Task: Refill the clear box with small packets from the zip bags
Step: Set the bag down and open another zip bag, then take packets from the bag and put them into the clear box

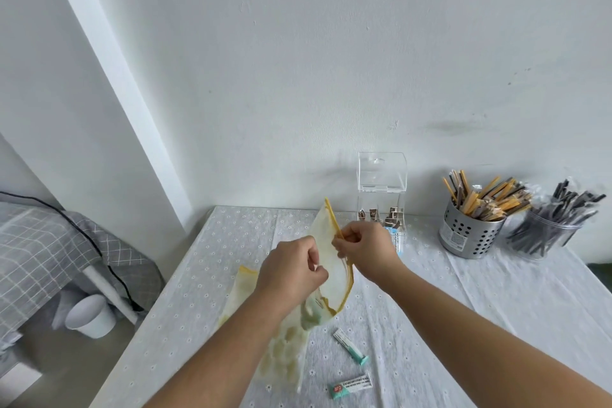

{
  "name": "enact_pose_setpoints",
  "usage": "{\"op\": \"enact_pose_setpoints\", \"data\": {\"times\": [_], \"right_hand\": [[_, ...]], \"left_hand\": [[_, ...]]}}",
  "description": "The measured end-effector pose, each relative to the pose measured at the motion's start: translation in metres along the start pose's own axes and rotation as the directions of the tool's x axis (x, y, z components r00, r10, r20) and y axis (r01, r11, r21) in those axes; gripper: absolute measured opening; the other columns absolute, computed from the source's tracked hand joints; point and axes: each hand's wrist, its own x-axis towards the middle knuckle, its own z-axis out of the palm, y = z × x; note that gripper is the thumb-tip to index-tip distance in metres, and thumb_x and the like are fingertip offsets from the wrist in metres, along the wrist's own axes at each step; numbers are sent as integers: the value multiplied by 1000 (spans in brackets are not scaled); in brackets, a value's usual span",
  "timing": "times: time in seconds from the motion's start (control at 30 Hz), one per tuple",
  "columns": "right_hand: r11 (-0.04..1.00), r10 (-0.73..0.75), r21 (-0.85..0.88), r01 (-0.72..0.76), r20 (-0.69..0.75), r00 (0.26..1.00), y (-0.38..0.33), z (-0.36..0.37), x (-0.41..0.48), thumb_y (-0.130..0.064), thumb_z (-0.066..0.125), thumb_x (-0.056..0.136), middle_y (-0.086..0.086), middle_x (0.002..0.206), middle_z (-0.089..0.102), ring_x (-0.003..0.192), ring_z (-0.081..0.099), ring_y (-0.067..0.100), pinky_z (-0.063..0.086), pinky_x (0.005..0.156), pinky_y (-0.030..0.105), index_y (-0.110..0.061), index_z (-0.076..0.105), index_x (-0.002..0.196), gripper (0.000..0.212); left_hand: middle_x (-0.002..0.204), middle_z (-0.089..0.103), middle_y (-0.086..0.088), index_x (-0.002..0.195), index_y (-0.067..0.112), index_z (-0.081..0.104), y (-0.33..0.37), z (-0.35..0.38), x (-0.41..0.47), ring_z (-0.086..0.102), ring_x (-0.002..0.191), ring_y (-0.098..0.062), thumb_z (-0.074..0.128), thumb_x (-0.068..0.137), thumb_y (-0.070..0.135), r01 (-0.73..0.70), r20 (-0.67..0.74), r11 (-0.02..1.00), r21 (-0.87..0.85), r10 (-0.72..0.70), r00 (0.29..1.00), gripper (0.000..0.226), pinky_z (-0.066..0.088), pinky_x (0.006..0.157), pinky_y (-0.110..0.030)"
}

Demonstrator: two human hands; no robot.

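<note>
Our left hand [291, 272] and right hand [364, 247] pinch a zip bag [336, 278] open. Two packets [350, 345] lie on the tabletop [496, 325]. The clear box [381, 182] looks nearly empty, so refilling seems barely begun.

Both hands pull at a zip bag [334, 262] above the table [231, 242].
The left hand [291, 270] and right hand [366, 247] each pinch one side of the bag's yellow-edged mouth. Two small packets [351, 346] lie on the cloth just beside the bag's lower end. Behind the hands, the clear box [381, 182] stands with its lid raised, a few packets at its bottom.
</note>
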Motion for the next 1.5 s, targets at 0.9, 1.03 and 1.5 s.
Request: {"op": "enact_pose_setpoints", "data": {"times": [0.9,1.03,1.5], "right_hand": [[977,-61,-208,40,-97,993,5,-10,15,-8,60,84,-1,59,55,61,58,25,49,57,29,-11,63,70,15],[968,-53,-251,21,-124,991,8,-21,21,-1,54,80,-4,58,53,58,48,18,36,50,23,-10,70,78,19],[880,-276,-396,262,22,961,15,-11,-1,-28,73,79,-12,77,46,67,45,4,42,65,23,-22,55,101,30]], "left_hand": [[77,67,-2,88,22,53,-27,-9,23,63,71,-25,52,84,18,70,-49,987,141,-64,997,6,47,60,-31],[67,60,2,82,18,57,-42,-11,24,62,69,-24,55,85,16,125,-98,991,54,-119,988,4,48,60,-30],[54,56,-1,75,12,60,-40,-5,30,59,58,-26,58,84,11,-12,-202,1000,-9,10,979,9,52,59,-38]]}}
